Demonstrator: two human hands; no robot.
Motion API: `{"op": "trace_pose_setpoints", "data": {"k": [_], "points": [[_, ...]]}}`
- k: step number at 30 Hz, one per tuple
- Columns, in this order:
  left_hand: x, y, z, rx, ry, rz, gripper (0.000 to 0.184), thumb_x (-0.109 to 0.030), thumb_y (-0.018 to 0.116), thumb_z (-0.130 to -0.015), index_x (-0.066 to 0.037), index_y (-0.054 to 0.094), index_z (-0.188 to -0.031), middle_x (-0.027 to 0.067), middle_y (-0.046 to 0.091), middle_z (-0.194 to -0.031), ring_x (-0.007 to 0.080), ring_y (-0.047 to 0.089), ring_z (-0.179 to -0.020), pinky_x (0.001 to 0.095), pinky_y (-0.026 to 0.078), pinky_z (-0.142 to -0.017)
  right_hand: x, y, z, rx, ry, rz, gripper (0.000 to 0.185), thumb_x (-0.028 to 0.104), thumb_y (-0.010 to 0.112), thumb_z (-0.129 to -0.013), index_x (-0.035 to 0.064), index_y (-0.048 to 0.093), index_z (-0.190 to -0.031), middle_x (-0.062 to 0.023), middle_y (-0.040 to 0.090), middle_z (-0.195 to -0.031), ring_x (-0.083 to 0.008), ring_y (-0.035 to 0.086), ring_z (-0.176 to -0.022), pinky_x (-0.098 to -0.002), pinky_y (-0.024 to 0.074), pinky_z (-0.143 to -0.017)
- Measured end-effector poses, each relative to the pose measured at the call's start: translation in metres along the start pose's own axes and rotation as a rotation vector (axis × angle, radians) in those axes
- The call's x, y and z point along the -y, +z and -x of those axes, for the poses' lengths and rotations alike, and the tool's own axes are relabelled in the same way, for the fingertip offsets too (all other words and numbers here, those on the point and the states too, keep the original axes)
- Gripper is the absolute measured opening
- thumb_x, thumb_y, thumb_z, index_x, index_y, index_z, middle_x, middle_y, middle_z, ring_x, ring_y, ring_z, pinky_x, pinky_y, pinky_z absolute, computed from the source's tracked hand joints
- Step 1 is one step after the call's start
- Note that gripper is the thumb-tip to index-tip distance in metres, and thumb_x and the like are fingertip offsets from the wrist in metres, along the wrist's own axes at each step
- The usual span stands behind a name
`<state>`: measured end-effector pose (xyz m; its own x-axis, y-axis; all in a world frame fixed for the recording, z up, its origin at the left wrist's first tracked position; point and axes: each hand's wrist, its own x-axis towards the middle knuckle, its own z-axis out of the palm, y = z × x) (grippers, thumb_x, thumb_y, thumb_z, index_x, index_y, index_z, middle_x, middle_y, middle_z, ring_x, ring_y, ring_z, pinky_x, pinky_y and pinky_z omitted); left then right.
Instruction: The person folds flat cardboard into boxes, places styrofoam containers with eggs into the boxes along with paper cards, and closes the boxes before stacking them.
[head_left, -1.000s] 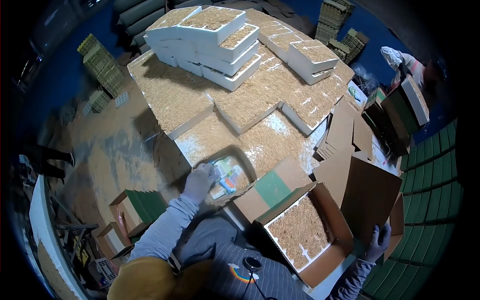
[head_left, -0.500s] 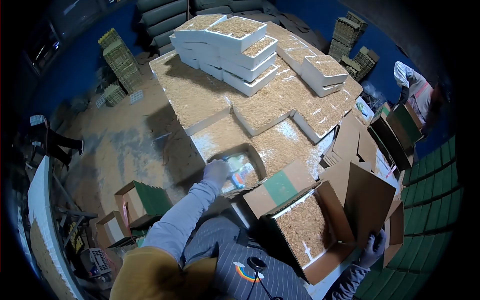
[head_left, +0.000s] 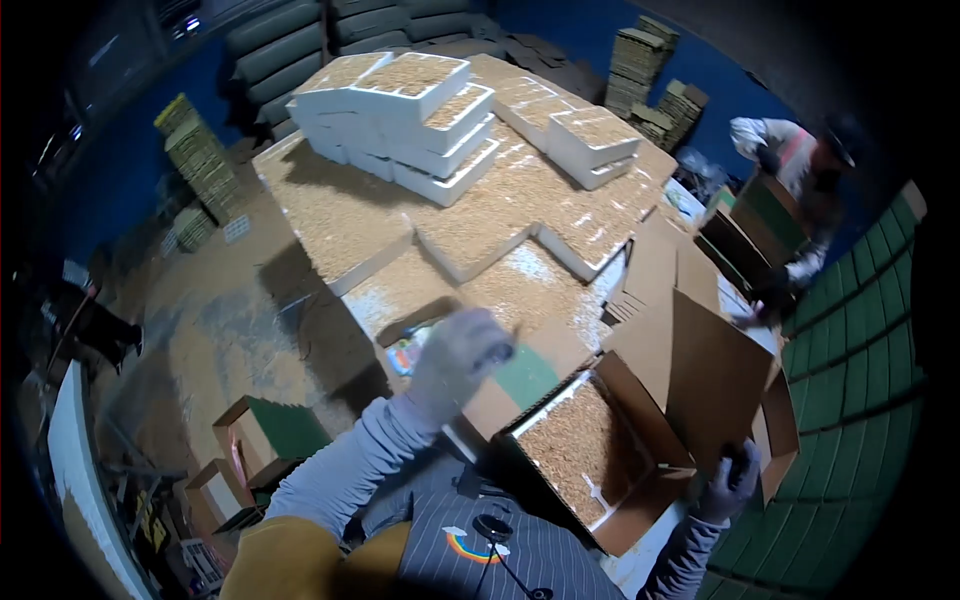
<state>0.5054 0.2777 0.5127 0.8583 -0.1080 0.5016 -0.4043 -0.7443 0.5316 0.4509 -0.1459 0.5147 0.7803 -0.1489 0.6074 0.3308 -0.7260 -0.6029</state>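
Observation:
My left hand (head_left: pixel 460 365), gloved and smeared by motion, is raised over the near edge of the table. Its fingers are curled, and what they hold, if anything, I cannot make out. Behind it is a small open carton (head_left: pixel 408 325) with colourful packets (head_left: pixel 404 354) inside, partly covered by the hand. In front of me an open cardboard box (head_left: pixel 635 530) holds a white foam tray filled with wood shavings (head_left: pixel 580 445). My right hand (head_left: pixel 732 482), also gloved, pinches the lower corner of this box's upright flap (head_left: pixel 715 370).
White foam trays (head_left: pixel 440 150) of shavings are stacked on the wide tray-covered surface. Flat cardboard (head_left: pixel 650 265) lies at right, before a co-worker (head_left: pixel 790 150) with another box (head_left: pixel 765 225). Green cartons (head_left: pixel 850 400) line the right side. Open boxes (head_left: pixel 265 440) stand at lower left.
My left hand has come up out of the small carton and moved right, towards the open box. My right hand stays at the flap. The view has shifted slightly; the co-worker leans lower.

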Motion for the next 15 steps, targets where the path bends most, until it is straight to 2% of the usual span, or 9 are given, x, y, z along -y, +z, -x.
{"op": "trace_pose_setpoints", "data": {"k": [1,3,4,6,7,10,11,13,15], "points": [[-0.019,0.022,-0.005,0.070,0.188,0.039,0.013,-0.018,0.059,-0.084,-0.008,0.064,-0.091,0.0069,0.061,-0.088,0.0226,0.060,-0.093,0.0390,0.048,-0.080,0.012,0.006,0.005,-0.045,0.030,-0.004,0.026,-0.002,0.059,-0.083,-0.0019,0.057,-0.109,-0.0112,0.059,-0.100,-0.0223,0.059,-0.090,-0.0314,0.0473,-0.079],[-0.060,0.048,-0.007,0.106,0.550,-0.039,0.014,-0.015,0.066,-0.079,-0.009,0.062,-0.091,0.0046,0.058,-0.087,0.0217,0.058,-0.084,0.0393,0.048,-0.074,0.057,0.009,-0.006,0.093,-0.304,0.369,0.037,-0.005,0.064,-0.070,0.0021,0.057,-0.106,-0.0153,0.059,-0.093,-0.0335,0.059,-0.084,-0.0394,0.0491,-0.078],[-0.069,0.049,-0.010,0.114,0.571,0.005,0.014,-0.015,0.066,-0.079,-0.009,0.062,-0.091,0.0046,0.058,-0.087,0.0217,0.058,-0.084,0.0393,0.048,-0.074,0.069,0.011,-0.002,0.163,-0.339,0.433,0.037,-0.001,0.063,-0.067,0.0049,0.057,-0.104,-0.0135,0.059,-0.090,-0.0329,0.058,-0.084,-0.0419,0.0478,-0.076],[-0.058,0.034,-0.030,0.210,0.226,0.158,0.016,-0.014,0.068,-0.077,-0.010,0.062,-0.091,0.0042,0.059,-0.093,0.0223,0.057,-0.085,0.0389,0.047,-0.075,0.068,0.010,0.018,0.409,-0.393,0.552,0.027,0.014,0.062,-0.073,0.0087,0.056,-0.099,-0.0082,0.053,-0.079,-0.0279,0.056,-0.078,-0.0405,0.0455,-0.069],[-0.045,0.023,-0.043,0.140,0.283,0.022,0.012,-0.016,0.068,-0.079,-0.009,0.062,-0.087,0.0048,0.059,-0.090,0.0240,0.057,-0.088,0.0381,0.046,-0.078,0.087,0.014,0.029,0.792,-0.413,0.435,0.023,0.017,0.060,-0.075,0.0114,0.056,-0.097,-0.0053,0.053,-0.077,-0.0249,0.057,-0.077,-0.0402,0.0477,-0.067],[-0.090,0.048,-0.044,0.473,0.545,-0.070,0.011,-0.024,0.065,-0.080,-0.013,0.064,-0.077,0.0011,0.059,-0.082,0.0215,0.056,-0.088,0.0382,0.043,-0.074,0.094,0.053,0.057,1.230,-0.331,0.417,0.016,0.018,0.050,-0.087,0.0166,0.058,-0.100,-0.0035,0.063,-0.088,-0.0221,0.065,-0.084,-0.0354,0.0547,-0.065],[-0.086,0.079,-0.025,0.568,0.722,-0.412,0.010,-0.026,0.062,-0.080,-0.018,0.068,-0.077,-0.0004,0.061,-0.083,0.0201,0.056,-0.088,0.0384,0.042,-0.074,0.088,0.068,0.061,1.408,-0.232,0.447,0.016,0.021,0.050,-0.091,0.0168,0.058,-0.104,-0.0046,0.063,-0.094,-0.0245,0.064,-0.092,-0.0369,0.0545,-0.073],[-0.076,0.133,0.004,0.963,0.681,-0.668,0.016,-0.017,0.061,-0.079,-0.019,0.075,-0.086,0.0029,0.069,-0.087,0.0228,0.063,-0.087,0.0398,0.044,-0.069,0.066,0.086,0.068,1.503,-0.066,0.397,0.022,0.030,0.053,-0.092,0.0158,0.058,-0.108,-0.0079,0.063,-0.102,-0.0252,0.061,-0.102,-0.0383,0.0512,-0.083],[-0.069,0.149,-0.005,1.169,0.637,-0.557,0.017,-0.017,0.062,-0.079,-0.015,0.075,-0.089,0.0065,0.071,-0.089,0.0254,0.066,-0.086,0.0407,0.048,-0.069,0.062,0.074,0.065,1.510,-0.030,0.367,0.026,0.034,0.054,-0.092,0.0151,0.059,-0.110,-0.0089,0.064,-0.105,-0.0249,0.060,-0.106,-0.0386,0.0497,-0.087]]}}
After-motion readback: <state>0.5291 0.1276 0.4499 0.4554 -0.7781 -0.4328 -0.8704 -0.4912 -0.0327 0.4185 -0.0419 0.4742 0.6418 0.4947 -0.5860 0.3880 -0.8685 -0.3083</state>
